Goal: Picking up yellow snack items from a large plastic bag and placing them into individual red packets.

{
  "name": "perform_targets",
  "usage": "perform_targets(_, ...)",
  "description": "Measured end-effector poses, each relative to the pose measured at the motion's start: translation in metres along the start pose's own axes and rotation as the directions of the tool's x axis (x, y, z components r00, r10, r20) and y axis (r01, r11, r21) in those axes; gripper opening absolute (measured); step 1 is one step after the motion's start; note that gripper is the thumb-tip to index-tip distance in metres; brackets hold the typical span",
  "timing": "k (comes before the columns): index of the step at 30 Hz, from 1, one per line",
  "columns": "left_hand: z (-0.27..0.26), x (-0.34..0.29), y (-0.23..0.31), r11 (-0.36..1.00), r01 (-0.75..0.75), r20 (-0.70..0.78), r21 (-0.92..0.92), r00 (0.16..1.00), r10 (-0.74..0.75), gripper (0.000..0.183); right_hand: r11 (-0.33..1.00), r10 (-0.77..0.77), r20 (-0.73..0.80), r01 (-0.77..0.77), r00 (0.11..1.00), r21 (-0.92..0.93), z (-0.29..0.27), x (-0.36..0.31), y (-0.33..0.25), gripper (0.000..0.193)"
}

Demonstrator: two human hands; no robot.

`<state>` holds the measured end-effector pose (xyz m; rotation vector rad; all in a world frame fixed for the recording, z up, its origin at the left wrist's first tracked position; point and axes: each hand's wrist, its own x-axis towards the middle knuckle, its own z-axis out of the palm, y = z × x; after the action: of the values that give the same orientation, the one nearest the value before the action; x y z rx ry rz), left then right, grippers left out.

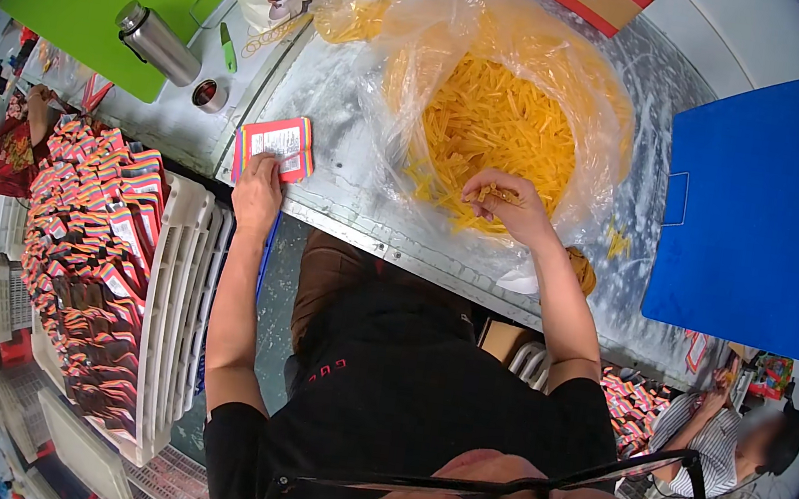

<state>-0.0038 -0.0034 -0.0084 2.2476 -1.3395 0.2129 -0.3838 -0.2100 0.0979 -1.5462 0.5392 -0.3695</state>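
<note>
Over the desk (340,90), the right hand (518,211) pinches yellow strips (498,194), apparently portioning, while the left hand (259,193), grip unclear, touches a packet (278,140) likely needing opening next.

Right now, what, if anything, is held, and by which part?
The right hand holds yellow strips in its fingers, exact part unclear. The left hand rests on the near side of a red packet; grip unclear.

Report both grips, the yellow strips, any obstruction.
Left grip on red packet. Right grip holding a few yellow strips, near side of open plastic bag. Nothing visibly blocking either grip.
</note>
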Motion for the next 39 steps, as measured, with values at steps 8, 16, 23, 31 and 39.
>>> perform_targets(8, -0.061, 0.006, 0.038, 1.0, 0.016, 0.044, 0.0, 0.999, -0.016, 0.008, 1.0, 0.01, -0.003, -0.01, 1.0, 0.022, -0.003, 0.0, 0.007, 0.017)
perform_targets(16, -0.124, -0.029, 0.178, 0.841, -0.406, 0.383, -0.357, 0.758, 0.528, 0.016, 1.0, 0.006, 0.021, -0.007, 1.0, 0.015, 0.011, 0.005, 0.002, 0.016)
perform_targets(23, -0.103, -0.028, 0.229, 0.681, -0.611, 0.195, -0.403, 0.67, 0.716, 0.008, 0.997, -0.056, 0.007, 0.056, 0.998, -0.048, 0.017, 0.002, -0.001, 0.02)
perform_targets(31, -0.087, -0.03, 0.232, 0.717, -0.628, 0.192, -0.302, 0.697, 0.691, 0.012, 0.999, -0.022, 0.044, 0.023, 0.999, -0.027, 0.016, -0.001, 0.005, 0.027)
perform_targets(39, -0.084, -0.031, 0.231, 0.74, -0.631, 0.2, -0.233, 0.714, 0.672, 0.011, 0.998, -0.007, 0.048, 0.01, 0.999, -0.069, 0.017, 0.0, 0.013, 0.022)
